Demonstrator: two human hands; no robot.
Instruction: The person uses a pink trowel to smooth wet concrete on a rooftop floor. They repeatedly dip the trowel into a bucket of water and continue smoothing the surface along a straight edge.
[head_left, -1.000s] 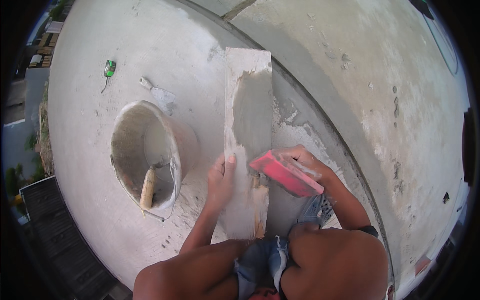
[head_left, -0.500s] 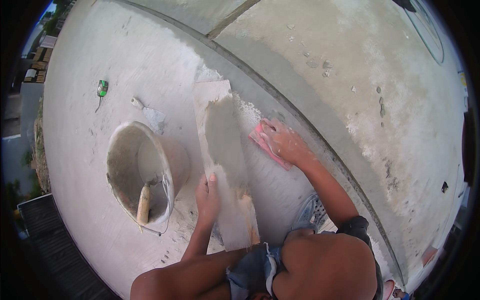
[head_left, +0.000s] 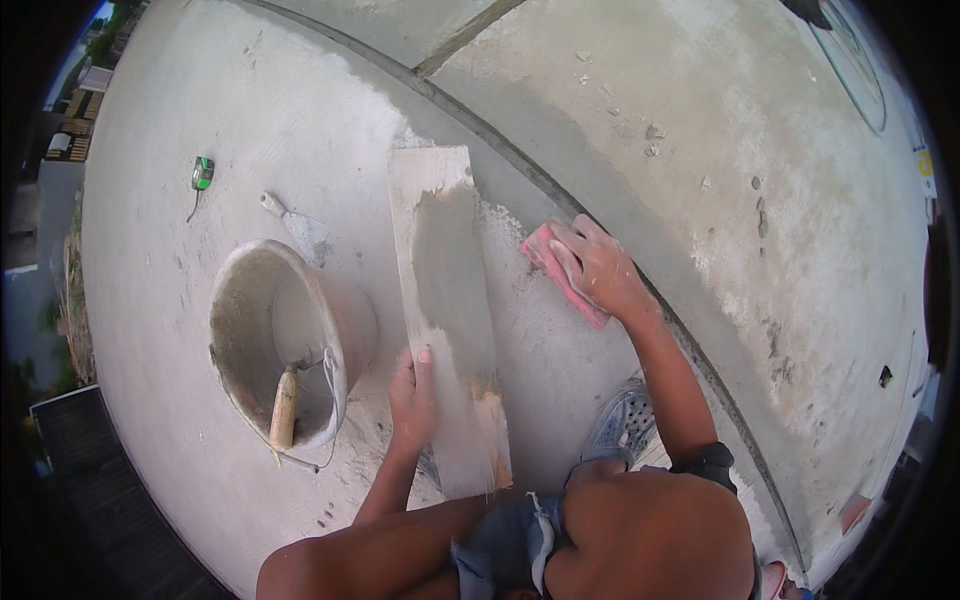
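Note:
My left hand (head_left: 411,395) is closed around the left edge of a long flat board (head_left: 425,270), its thumb on top and the other fingers hidden beneath. Wet grey mortar (head_left: 450,255) coats much of the board's face, and the wood shows at its ends. To the right of the board, my right hand (head_left: 598,268) grips a pink sponge (head_left: 560,275). The sponge is at the grey concrete surface, by a strip of damp mortar that runs along a dark groove (head_left: 540,180).
Left of the board is a mortar-stained bucket (head_left: 355,310) with a wooden-handled tool (head_left: 284,410) inside. A putty knife (head_left: 300,228) and a green tape measure (head_left: 203,173) lie beyond it. Loose crumbs (head_left: 654,132) dot the slab across the groove. My shoe (head_left: 622,425) is near the right forearm.
My right hand has moved the sponge to the right, toward the groove. The board's far end has shifted slightly to the right and away; my left hand keeps its hold.

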